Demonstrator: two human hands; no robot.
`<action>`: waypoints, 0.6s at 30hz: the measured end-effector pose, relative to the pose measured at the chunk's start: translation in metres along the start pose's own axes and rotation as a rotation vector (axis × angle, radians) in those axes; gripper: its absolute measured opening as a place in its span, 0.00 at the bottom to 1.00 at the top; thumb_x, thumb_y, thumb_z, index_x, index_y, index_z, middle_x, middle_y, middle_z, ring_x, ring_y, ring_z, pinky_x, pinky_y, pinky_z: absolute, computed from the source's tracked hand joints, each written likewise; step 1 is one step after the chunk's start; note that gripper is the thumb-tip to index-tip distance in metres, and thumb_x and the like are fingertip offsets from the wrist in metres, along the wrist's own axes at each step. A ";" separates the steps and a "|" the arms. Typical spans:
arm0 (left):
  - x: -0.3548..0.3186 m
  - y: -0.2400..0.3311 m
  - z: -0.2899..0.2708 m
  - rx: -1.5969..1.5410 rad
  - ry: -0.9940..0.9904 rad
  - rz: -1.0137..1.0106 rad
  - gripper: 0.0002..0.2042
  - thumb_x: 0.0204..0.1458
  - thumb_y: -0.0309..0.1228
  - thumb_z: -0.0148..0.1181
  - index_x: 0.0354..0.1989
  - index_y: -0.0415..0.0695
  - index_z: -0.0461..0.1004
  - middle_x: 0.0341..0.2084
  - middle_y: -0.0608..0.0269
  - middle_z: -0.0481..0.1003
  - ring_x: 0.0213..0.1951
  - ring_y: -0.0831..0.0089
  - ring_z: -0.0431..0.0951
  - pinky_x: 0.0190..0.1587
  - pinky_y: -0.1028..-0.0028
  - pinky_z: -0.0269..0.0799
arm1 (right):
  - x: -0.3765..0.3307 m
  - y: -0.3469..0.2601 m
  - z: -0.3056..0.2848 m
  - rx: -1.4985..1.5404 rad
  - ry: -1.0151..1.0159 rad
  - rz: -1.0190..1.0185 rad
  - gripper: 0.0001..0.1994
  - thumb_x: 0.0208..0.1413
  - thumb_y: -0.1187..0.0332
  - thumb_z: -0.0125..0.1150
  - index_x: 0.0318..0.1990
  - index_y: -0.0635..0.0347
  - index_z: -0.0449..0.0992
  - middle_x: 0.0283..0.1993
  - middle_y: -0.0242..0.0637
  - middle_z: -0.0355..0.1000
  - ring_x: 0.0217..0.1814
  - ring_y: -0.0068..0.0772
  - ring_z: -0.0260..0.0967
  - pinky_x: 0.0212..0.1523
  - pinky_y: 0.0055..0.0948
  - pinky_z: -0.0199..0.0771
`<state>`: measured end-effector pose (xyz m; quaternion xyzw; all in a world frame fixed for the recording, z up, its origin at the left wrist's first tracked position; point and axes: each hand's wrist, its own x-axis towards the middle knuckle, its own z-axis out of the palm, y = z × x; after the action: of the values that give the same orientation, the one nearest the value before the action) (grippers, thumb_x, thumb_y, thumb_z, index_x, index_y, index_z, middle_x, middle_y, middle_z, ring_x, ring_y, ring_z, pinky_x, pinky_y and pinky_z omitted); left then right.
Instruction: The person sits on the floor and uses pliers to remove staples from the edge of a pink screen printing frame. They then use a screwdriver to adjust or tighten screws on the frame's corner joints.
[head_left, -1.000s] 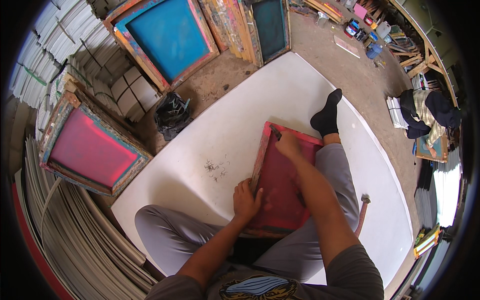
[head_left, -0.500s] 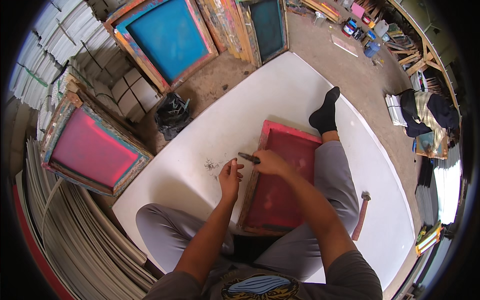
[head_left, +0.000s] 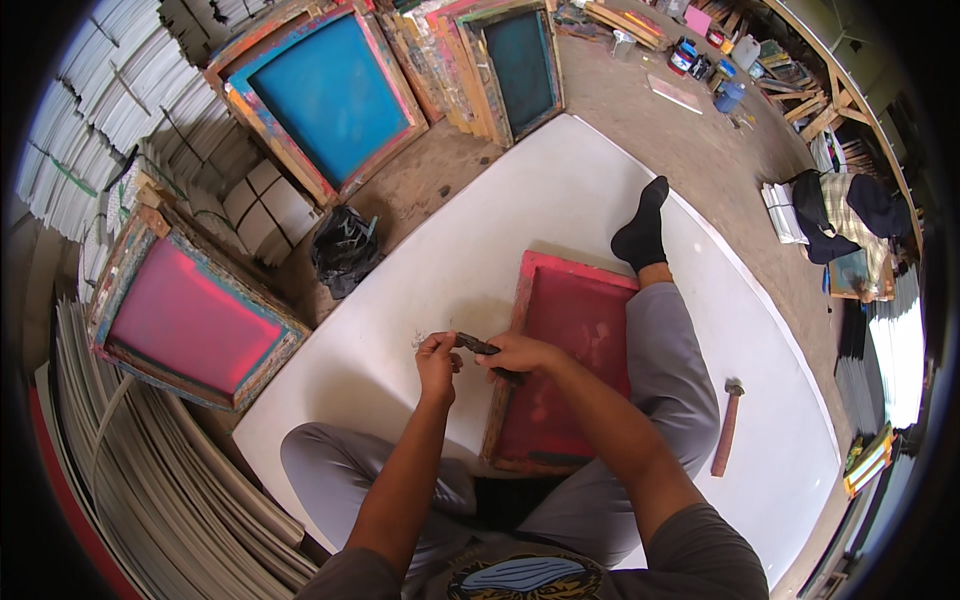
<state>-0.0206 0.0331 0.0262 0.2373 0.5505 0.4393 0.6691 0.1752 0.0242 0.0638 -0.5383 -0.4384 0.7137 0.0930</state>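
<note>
Over the white board on the floor, just left of the red screen frame lying against the person's legs, both hands meet on a small dark tool. Right hand has its grip closed around the tool's body; left hand pinches its near end with fingertips. It looks stiff, light and narrow, best held along its middle. A hammer lies well apart to the right, and larger blue and pink frames lean beyond the board, none in the way
</note>
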 end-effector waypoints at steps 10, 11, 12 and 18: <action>0.004 0.015 -0.033 1.002 0.186 0.410 0.14 0.56 0.38 0.69 0.44 0.41 0.85 0.37 0.56 0.84 0.39 0.57 0.85 0.45 0.62 0.79 | 0.013 -0.001 -0.034 0.550 0.392 0.000 0.22 0.72 0.49 0.53 0.59 0.59 0.70 0.49 0.49 0.80 0.44 0.45 0.83 0.36 0.45 0.83; 0.000 0.016 -0.035 1.085 0.191 0.456 0.15 0.56 0.39 0.69 0.44 0.42 0.85 0.37 0.57 0.84 0.39 0.57 0.85 0.44 0.62 0.79 | 0.012 -0.007 -0.041 0.544 0.476 -0.016 0.22 0.72 0.51 0.54 0.58 0.61 0.67 0.43 0.51 0.79 0.37 0.43 0.82 0.31 0.45 0.83; -0.001 0.014 -0.039 1.103 0.193 0.484 0.14 0.56 0.40 0.69 0.44 0.42 0.85 0.37 0.57 0.84 0.39 0.57 0.84 0.44 0.61 0.79 | 0.014 -0.007 -0.053 0.578 0.478 -0.004 0.22 0.72 0.52 0.54 0.58 0.64 0.67 0.43 0.53 0.78 0.37 0.46 0.82 0.32 0.48 0.84; -0.008 0.005 -0.048 1.067 0.183 0.512 0.14 0.56 0.40 0.69 0.44 0.43 0.85 0.37 0.57 0.83 0.41 0.56 0.84 0.46 0.61 0.78 | 0.008 -0.018 -0.103 0.543 0.432 0.108 0.25 0.72 0.50 0.54 0.59 0.67 0.67 0.46 0.61 0.78 0.42 0.55 0.83 0.42 0.57 0.85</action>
<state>-0.0673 0.0209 0.0207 0.6268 0.6757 0.2680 0.2805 0.2531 0.0939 0.0674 -0.6551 -0.1737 0.6777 0.2853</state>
